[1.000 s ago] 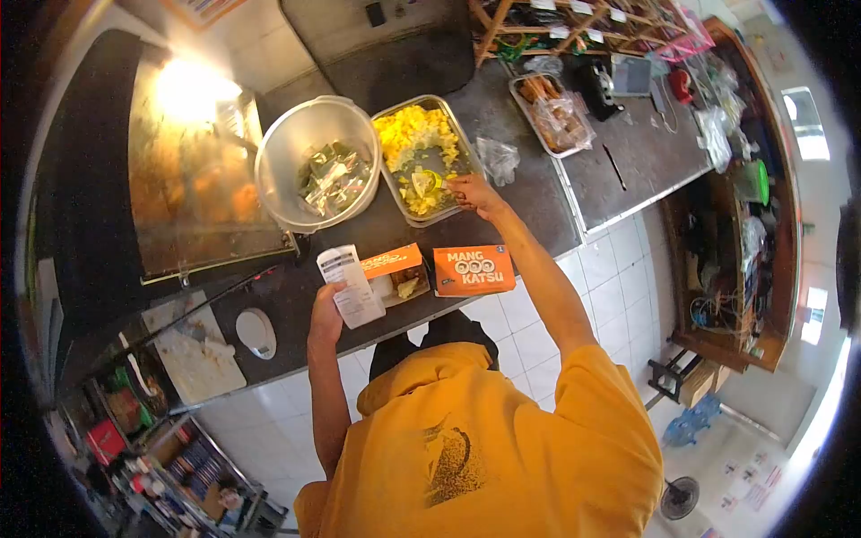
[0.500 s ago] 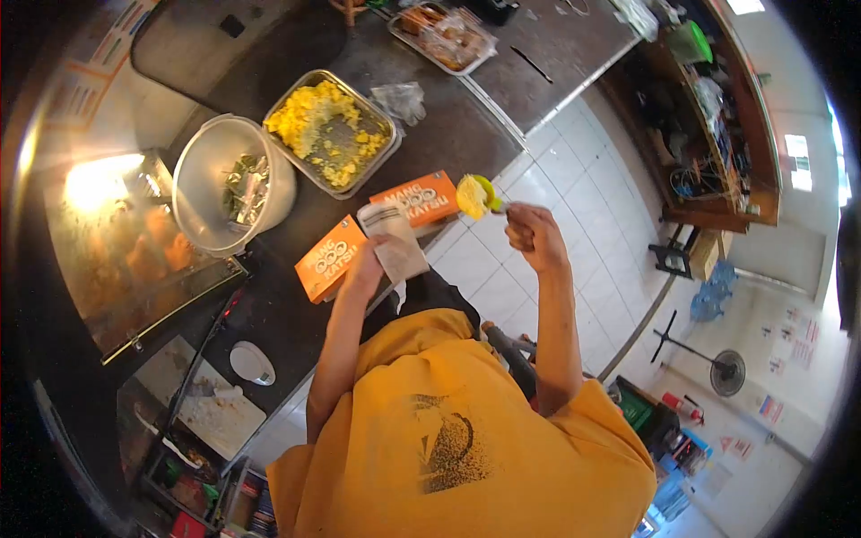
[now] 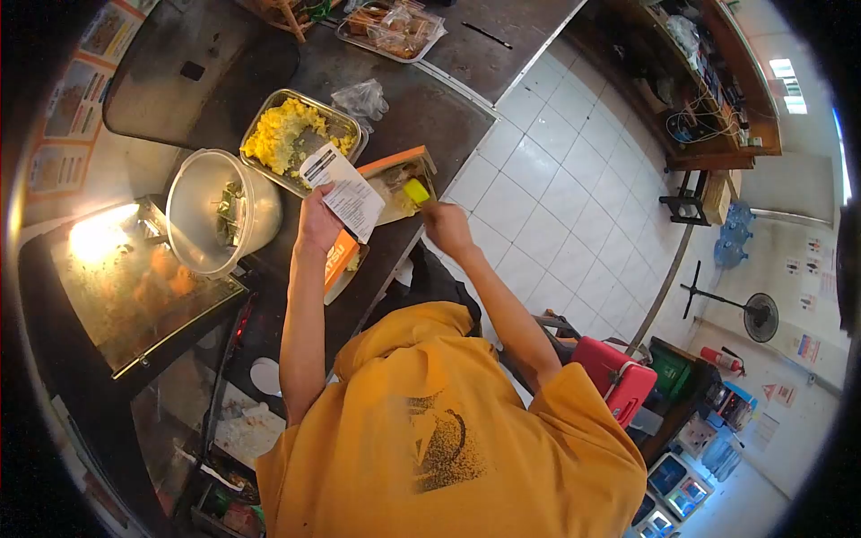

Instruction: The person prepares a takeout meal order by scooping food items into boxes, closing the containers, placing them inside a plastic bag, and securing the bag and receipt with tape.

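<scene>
My left hand is closed on a white printed paper slip, tilted with its text facing up. Just below it lies an orange takeaway box, partly covered by the hand and slip, with some yellow food at its side. In my right hand is a yellow-green serving scoop, its head tipped down inside a second, opened takeaway box. Brownish contents show in that box, though I cannot make out what they are. Behind the slip stands a metal tray of yellow rice-like food.
A translucent tub holds wrapped green items. Beyond it is a lit glass food case. A crumpled plastic bag and a tray of packed food lie farther back. The dark counter's edge drops to a tiled floor.
My right hand has brought the loaded scoop left and tipped it into the box. The box near it now shows open. My left hand has raised the slip, turning its text upward.
</scene>
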{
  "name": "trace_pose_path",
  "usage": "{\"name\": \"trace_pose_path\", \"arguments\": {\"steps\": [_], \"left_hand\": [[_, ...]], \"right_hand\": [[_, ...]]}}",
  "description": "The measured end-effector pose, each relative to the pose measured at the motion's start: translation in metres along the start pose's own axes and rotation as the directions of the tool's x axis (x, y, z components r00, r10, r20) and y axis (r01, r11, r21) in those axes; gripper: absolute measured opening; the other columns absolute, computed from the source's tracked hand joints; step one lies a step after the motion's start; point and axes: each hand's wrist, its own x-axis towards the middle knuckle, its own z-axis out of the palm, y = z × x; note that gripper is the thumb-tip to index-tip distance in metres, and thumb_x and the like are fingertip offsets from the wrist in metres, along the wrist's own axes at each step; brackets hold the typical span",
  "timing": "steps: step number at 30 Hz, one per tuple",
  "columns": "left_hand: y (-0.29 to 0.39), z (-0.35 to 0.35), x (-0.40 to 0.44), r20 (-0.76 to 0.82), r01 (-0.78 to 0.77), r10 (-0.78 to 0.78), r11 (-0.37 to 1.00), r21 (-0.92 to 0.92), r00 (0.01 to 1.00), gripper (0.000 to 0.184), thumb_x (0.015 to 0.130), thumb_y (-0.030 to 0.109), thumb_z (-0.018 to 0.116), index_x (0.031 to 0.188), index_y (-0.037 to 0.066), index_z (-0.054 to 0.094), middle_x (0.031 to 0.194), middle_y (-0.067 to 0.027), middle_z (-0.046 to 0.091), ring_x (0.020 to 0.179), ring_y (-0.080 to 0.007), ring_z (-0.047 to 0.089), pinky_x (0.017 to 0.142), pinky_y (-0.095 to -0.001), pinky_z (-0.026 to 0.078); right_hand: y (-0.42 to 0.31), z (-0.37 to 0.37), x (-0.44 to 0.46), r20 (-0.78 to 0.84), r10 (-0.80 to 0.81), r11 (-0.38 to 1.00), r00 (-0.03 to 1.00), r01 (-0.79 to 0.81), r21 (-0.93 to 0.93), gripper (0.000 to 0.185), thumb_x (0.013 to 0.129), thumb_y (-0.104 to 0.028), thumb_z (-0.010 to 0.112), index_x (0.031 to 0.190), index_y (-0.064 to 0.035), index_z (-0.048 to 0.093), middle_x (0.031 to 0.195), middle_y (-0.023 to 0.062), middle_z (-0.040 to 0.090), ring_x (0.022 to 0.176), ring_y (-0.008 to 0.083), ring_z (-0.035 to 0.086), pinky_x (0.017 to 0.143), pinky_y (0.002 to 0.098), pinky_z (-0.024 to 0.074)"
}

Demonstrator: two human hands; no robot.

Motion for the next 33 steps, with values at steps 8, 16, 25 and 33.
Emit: {"name": "trace_pose_path", "arguments": {"steps": [8, 16, 25, 33], "left_hand": [[-0.019, -0.011, -0.014, -0.008, 0.003, -0.003, 0.999, -0.035, 1.000, 0.036, 0.096, 0.021, 0.052, 0.124, -0.002, 0.054, 0.120, -0.0141, 0.065, 0.111, -0.0289, 0.064, 0.099, -0.0427, 0.050], [-0.017, -0.021, -0.109, -0.142, -0.150, 0.141, 0.987, -0.054, 0.980, 0.049, 0.098, 0.018, 0.043, 0.141, -0.005, 0.037, 0.137, -0.0249, 0.055, 0.126, -0.0326, 0.056, 0.106, -0.0466, 0.047], [0.030, -0.001, -0.169, 0.043, -0.383, 0.409, 0.883, -0.271, 0.912, 0.057, 0.094, 0.020, 0.048, 0.144, -0.004, 0.036, 0.139, -0.0305, 0.050, 0.128, -0.0378, 0.053, 0.110, -0.0489, 0.042], [0.045, 0.050, -0.136, -0.274, -0.522, 0.455, 0.809, -0.271, 0.847, 0.050, 0.095, 0.020, 0.052, 0.136, -0.006, 0.045, 0.134, -0.0218, 0.057, 0.124, -0.0356, 0.056, 0.107, -0.0469, 0.044]], "right_hand": [[0.005, 0.021, -0.016, -0.411, -0.021, 0.987, 0.911, 0.085, 0.138, 0.019, 0.094, -0.011, 0.057, 0.100, -0.0013, 0.071, 0.071, 0.0134, 0.065, 0.067, 0.0333, 0.065, 0.057, 0.0371, 0.0474], [-0.012, -0.097, -0.048, 0.113, 0.800, 0.138, 0.590, -0.363, 0.921, 0.023, 0.089, -0.016, 0.061, 0.094, 0.0060, 0.064, 0.056, -0.0051, 0.032, 0.042, 0.0045, 0.025, 0.036, 0.0216, 0.0171], [-0.094, 0.006, 0.161, 0.541, 0.133, 0.338, 0.830, -0.551, 0.763, 0.022, 0.097, -0.021, 0.060, 0.088, -0.0018, 0.064, 0.058, -0.0032, 0.045, 0.044, 0.0060, 0.038, 0.040, 0.0231, 0.0260], [0.012, -0.044, 0.255, 0.356, 0.160, 0.893, 0.921, -0.289, 0.346, 0.015, 0.092, -0.020, 0.065, 0.093, -0.0073, 0.072, 0.074, 0.0022, 0.067, 0.059, 0.0093, 0.060, 0.048, 0.0249, 0.0427]]}}
